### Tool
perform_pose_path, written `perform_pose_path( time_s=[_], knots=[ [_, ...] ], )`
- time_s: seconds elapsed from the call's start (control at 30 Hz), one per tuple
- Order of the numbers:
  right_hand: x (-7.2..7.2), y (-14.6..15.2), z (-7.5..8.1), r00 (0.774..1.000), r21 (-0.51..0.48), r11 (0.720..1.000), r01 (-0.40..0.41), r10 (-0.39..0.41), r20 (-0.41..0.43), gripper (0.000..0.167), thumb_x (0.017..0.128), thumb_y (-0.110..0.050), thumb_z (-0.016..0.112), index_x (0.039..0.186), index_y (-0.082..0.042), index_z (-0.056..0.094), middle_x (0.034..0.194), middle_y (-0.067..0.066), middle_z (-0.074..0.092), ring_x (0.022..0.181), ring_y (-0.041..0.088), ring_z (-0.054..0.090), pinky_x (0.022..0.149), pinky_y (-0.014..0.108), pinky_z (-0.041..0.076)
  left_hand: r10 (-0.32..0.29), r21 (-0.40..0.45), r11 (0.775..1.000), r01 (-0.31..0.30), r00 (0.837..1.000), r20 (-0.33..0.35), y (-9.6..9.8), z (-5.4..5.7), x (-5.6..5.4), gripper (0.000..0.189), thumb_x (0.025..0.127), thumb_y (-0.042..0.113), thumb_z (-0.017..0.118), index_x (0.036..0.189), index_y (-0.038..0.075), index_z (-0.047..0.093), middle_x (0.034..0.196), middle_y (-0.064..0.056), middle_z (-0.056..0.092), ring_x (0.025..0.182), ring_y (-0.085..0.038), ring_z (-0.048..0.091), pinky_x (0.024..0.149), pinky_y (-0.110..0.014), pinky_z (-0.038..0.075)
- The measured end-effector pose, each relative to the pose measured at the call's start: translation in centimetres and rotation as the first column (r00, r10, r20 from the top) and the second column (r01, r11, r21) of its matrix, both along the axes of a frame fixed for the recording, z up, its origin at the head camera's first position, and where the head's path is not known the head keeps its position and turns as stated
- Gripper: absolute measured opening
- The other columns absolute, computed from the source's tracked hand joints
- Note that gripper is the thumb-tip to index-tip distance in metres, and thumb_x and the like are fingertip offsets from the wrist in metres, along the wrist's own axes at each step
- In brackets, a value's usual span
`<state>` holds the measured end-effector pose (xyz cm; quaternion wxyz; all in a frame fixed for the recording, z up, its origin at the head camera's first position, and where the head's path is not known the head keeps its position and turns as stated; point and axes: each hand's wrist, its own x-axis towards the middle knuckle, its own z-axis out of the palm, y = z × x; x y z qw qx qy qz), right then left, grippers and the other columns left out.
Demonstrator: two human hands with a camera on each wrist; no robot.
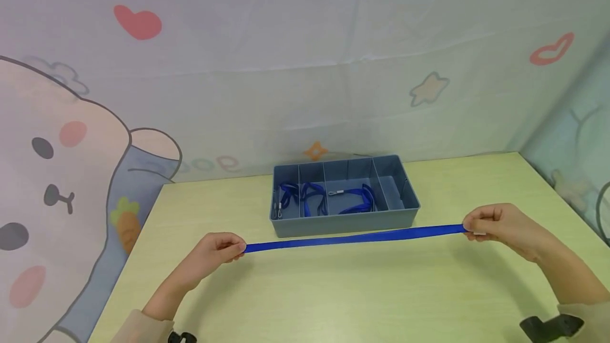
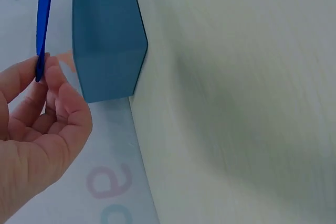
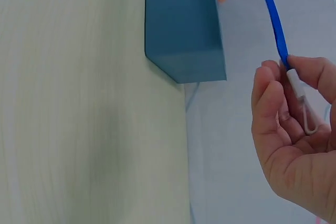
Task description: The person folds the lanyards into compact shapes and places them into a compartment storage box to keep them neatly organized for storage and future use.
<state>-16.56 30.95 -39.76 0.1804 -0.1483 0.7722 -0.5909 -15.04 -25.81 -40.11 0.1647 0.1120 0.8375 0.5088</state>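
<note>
A blue lanyard (image 1: 352, 238) is stretched nearly level above the table, in front of the tray. My left hand (image 1: 212, 255) pinches its left end between thumb and fingers; in the left wrist view the lanyard (image 2: 44, 19) ends at those fingertips. At the other end my right hand (image 1: 507, 229) pinches the lanyard close to its white clip (image 3: 296, 83). A thin pale loop (image 3: 310, 121) hangs from that clip in front of the palm in the right wrist view.
Behind the lanyard stands a grey-blue divided tray (image 1: 345, 224) on the pale table (image 1: 333, 295). Three compartments hold folded blue lanyards, one a lanyard (image 1: 364, 200) with a white clip; the rightmost compartment shows only its floor. A printed cloth (image 1: 286, 68) hangs along the back.
</note>
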Motion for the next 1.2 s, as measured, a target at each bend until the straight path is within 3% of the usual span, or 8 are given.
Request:
perform_pose_path(
  time_s=[0.27, 0.5, 0.7, 1.2],
  knots=[
    [-0.1, 0.1, 0.9, 0.999, -0.008, 0.999, 0.049, -0.049, -0.013, 0.021, 0.092, 0.002, 0.053, 0.091, -0.007, 0.071, 0.079, 0.001, 0.068, 0.074, 0.015, 0.065, 0.069, 0.024, 0.055, 0.05, 0.091, 0.994, -0.062, 0.989, 0.136, 0.4, 0.8, -0.1, 0.031, 0.094, 0.018, 0.056, 0.101, -0.011, 0.06, 0.081, -0.006, 0.057, 0.073, -0.015, 0.049, 0.071, -0.03, 0.048],
    [-0.3, 0.3, 1.6, 0.999, -0.107, 0.994, 0.032, -0.03, 0.021, 0.028, 0.094, 0.005, 0.047, 0.093, -0.01, 0.072, 0.081, 0.003, 0.068, 0.074, 0.016, 0.065, 0.069, 0.023, 0.055, 0.029, 0.173, 0.983, -0.065, 0.978, 0.206, 0.8, 1.9, -0.1, 0.018, 0.094, 0.017, 0.056, 0.092, 0.0, 0.064, 0.077, -0.003, 0.054, 0.07, -0.012, 0.049, 0.066, -0.023, 0.047],
    [-0.4, -0.1, 1.9, 0.999, -0.214, 0.977, -0.016, 0.024, 0.035, 0.03, 0.095, 0.006, 0.044, 0.097, -0.007, 0.071, 0.085, 0.005, 0.068, 0.077, 0.015, 0.065, 0.072, 0.024, 0.055, 0.001, 0.218, 0.975, -0.05, 0.975, 0.221, 1.9, 2.8, -0.1, 0.017, 0.094, 0.016, 0.056, 0.091, 0.002, 0.064, 0.077, -0.002, 0.054, 0.07, -0.012, 0.049, 0.066, -0.022, 0.046],
    [-0.2, -3.4, 3.8, 0.998, -0.222, 0.974, -0.039, 0.048, 0.037, 0.029, 0.092, 0.009, 0.048, 0.094, -0.007, 0.072, 0.085, 0.006, 0.069, 0.075, 0.015, 0.066, 0.07, 0.024, 0.055, -0.11, 0.307, 0.951, 0.048, 0.976, 0.189, 6.1, 4.3, -0.6, 0.015, 0.094, 0.017, 0.058, 0.093, 0.004, 0.064, 0.083, -0.002, 0.058, 0.074, -0.011, 0.051, 0.07, -0.021, 0.048]
  ],
)
